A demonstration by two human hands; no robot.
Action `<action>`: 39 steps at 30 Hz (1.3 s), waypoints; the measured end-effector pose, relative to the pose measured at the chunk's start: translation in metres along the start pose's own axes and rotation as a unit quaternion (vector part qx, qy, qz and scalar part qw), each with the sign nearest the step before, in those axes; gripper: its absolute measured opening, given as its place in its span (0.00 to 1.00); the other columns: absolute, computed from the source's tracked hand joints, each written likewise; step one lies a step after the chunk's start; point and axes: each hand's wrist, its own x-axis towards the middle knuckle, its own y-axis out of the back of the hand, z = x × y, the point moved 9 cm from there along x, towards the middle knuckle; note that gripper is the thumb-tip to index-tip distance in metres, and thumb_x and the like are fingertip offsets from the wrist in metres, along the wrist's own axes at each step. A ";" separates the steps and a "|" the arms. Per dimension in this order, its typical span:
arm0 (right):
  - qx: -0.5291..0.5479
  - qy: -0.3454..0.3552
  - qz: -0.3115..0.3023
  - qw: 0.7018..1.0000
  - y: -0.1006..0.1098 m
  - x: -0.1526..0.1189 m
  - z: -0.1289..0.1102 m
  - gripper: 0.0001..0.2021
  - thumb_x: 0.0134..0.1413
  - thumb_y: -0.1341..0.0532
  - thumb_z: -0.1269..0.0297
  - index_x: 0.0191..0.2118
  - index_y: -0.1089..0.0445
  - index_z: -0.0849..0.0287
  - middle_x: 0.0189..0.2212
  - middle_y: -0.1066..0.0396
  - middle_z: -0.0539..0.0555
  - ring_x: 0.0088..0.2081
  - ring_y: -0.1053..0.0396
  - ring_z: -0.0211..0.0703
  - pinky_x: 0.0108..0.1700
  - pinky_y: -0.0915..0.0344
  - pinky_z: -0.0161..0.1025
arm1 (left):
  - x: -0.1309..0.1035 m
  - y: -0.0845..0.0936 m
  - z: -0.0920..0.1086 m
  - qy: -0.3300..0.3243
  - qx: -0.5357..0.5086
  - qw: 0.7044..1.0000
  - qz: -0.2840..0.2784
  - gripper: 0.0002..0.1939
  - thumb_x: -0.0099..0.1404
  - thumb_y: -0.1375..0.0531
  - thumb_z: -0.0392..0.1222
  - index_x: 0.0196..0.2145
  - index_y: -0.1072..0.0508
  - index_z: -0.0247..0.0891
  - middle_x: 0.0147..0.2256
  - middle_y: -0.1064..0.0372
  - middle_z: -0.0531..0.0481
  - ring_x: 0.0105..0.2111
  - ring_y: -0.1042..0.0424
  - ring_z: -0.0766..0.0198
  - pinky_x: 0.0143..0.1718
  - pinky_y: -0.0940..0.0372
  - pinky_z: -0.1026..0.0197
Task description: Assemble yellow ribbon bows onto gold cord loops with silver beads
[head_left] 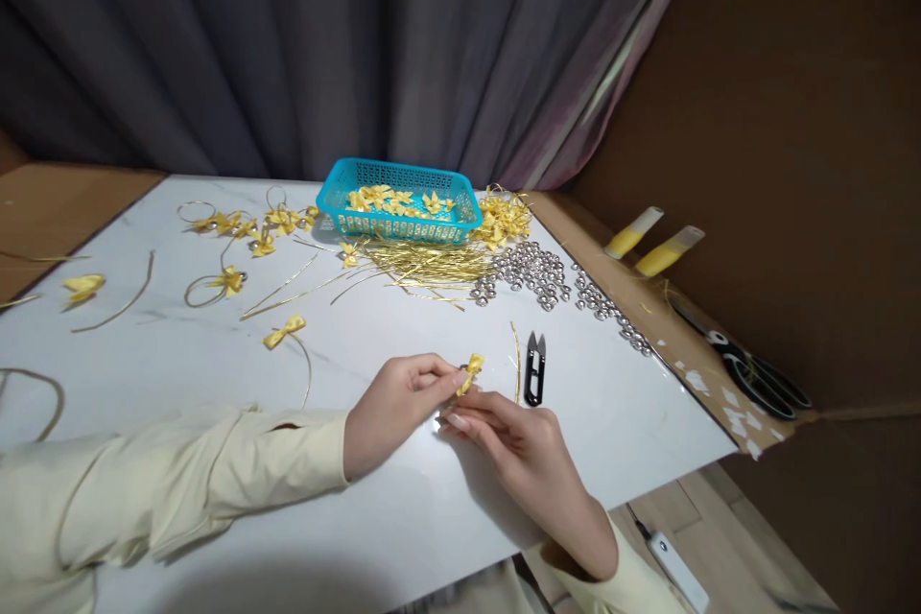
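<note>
A small yellow ribbon bow (471,372) is pinched between the thumb and forefinger of my left hand (410,403), a little above the white tabletop. Close below it, my right hand (514,451) has its thumb and fingers pressed together under the bow; what they pinch is hidden or too small to make out. To the right of the bow lie a short gold cord (516,360) and black thread snips (535,369). Another yellow bow (284,332) with a cord tail rests to the left of my left hand.
Farther back stands a blue basket (399,232) holding yellow bows. Gold cords (424,264) lie before it, with silver rings (532,271) to their right. Several corded bows (228,281) are scattered leftward. Black scissors (763,384) and two yellow tubes (669,251) sit along the right edge.
</note>
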 end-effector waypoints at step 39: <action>-0.060 -0.020 0.076 0.995 0.023 0.006 0.004 0.06 0.52 0.41 0.65 0.34 0.27 0.58 0.33 0.26 0.54 0.35 0.30 0.43 0.35 0.33 0.38 | -0.005 0.001 0.010 -0.040 0.082 0.996 0.017 0.11 0.58 0.41 0.45 0.31 0.26 0.33 0.32 0.25 0.46 0.35 0.27 0.59 0.35 0.35 0.64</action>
